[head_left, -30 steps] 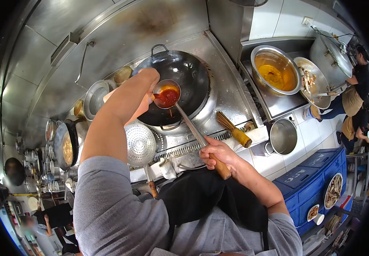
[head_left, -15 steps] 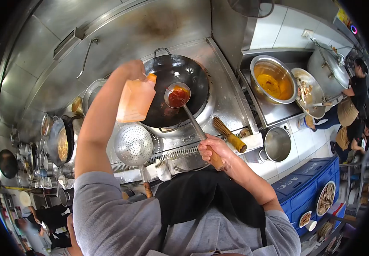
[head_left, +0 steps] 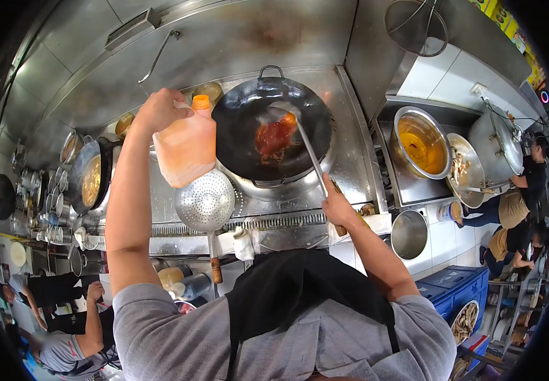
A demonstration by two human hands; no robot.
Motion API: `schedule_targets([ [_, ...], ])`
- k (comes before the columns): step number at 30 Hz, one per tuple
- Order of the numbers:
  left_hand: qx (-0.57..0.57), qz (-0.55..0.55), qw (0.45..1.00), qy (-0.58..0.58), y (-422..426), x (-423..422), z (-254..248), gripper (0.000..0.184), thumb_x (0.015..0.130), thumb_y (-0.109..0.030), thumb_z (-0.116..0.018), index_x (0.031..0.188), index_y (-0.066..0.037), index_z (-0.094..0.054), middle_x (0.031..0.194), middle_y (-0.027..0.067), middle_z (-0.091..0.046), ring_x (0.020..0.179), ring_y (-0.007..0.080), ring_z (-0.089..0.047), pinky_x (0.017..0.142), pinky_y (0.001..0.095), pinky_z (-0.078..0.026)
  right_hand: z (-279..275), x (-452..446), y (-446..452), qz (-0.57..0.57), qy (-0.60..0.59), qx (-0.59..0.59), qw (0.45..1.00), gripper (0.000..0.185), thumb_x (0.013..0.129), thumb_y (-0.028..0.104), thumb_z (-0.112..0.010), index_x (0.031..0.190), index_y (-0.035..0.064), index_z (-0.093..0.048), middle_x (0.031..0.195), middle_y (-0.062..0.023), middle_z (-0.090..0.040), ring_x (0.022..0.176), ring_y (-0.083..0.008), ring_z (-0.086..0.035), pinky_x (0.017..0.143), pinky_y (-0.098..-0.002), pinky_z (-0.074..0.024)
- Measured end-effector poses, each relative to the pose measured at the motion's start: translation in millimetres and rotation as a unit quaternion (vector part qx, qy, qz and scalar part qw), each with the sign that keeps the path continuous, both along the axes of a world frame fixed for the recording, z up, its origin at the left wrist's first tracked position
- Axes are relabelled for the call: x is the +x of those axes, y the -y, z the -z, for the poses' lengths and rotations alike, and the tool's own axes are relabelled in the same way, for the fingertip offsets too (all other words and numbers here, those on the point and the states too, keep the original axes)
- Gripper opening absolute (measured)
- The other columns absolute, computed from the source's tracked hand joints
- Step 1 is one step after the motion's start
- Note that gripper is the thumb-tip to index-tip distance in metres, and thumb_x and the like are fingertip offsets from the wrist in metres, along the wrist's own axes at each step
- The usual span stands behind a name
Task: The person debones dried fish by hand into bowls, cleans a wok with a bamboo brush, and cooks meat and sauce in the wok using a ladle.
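Clearly, the left fingers (head_left: 178, 112) gripped the jug (head_left: 189, 149), which hung just right of them; the right fingers (head_left: 331, 202) clasped the ladle (head_left: 313, 155), tipped beyond them over the wok (head_left: 236, 120) and red sauce (head_left: 273, 141).

You are wearing the one camera on your head; it is looking forward and steeply down. Its wide, bending view is ending in dark rounded edges at both sides. Your apron (head_left: 306, 289) is showing near, at lower middle; the wok (head_left: 239, 155) is sitting beyond, at upper middle; the back wall (head_left: 236, 54) is rising farther off, along the top.
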State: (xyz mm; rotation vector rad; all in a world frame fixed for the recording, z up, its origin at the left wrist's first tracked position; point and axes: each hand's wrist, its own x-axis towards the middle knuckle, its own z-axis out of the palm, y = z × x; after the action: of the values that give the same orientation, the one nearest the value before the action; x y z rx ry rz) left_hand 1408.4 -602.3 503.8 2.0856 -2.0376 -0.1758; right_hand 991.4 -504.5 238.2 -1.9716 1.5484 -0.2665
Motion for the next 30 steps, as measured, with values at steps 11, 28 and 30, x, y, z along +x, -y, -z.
schedule_targets([
  [11, 0.268, 0.12, 0.921, 0.256, 70.4, -64.0, 90.8, 0.05, 0.064, -0.035, -0.084, 0.106, -0.009, -0.073, 0.11, 0.0112, -0.071, 0.101, 0.0296, -0.068, 0.085, 0.0403, -0.055, -97.0, -13.5, -54.7, 0.077, 0.505, 0.348, 0.786, 0.084, 0.086, 0.0, -0.052, 0.157, 0.0147, -0.007, 0.069, -0.0036, -0.047, 0.047, -0.0122, -0.044, 0.044, -0.0261, -0.0398],
  [28, 0.333, 0.144, 0.845, 0.393, 110.1, -135.8, 135.2, 0.048, 0.064, -0.031, -0.088, 0.105, -0.012, -0.074, 0.108, 0.0067, -0.072, 0.1, 0.0264, -0.069, 0.079, 0.0419, -0.055, -87.8, -21.2, -78.2, 0.071, 0.573, 0.447, 0.683, 0.08, 0.092, 0.002, -0.05, 0.157, 0.022, -0.008, 0.07, -0.003, -0.046, 0.049, -0.0108, -0.044, 0.047, -0.0251, -0.0395],
  [30, 0.349, 0.14, 0.835, 0.402, 114.6, -135.8, 137.1, 0.051, 0.066, -0.03, -0.088, 0.112, -0.014, -0.073, 0.114, 0.0061, -0.07, 0.104, 0.0267, -0.068, 0.082, 0.0428, -0.055, -84.4, -19.6, -77.5, 0.063, 0.582, 0.44, 0.681, 0.079, 0.092, 0.003, -0.049, 0.157, 0.0218, -0.008, 0.07, -0.003, -0.046, 0.049, -0.0108, -0.044, 0.047, -0.0252, -0.0396],
])
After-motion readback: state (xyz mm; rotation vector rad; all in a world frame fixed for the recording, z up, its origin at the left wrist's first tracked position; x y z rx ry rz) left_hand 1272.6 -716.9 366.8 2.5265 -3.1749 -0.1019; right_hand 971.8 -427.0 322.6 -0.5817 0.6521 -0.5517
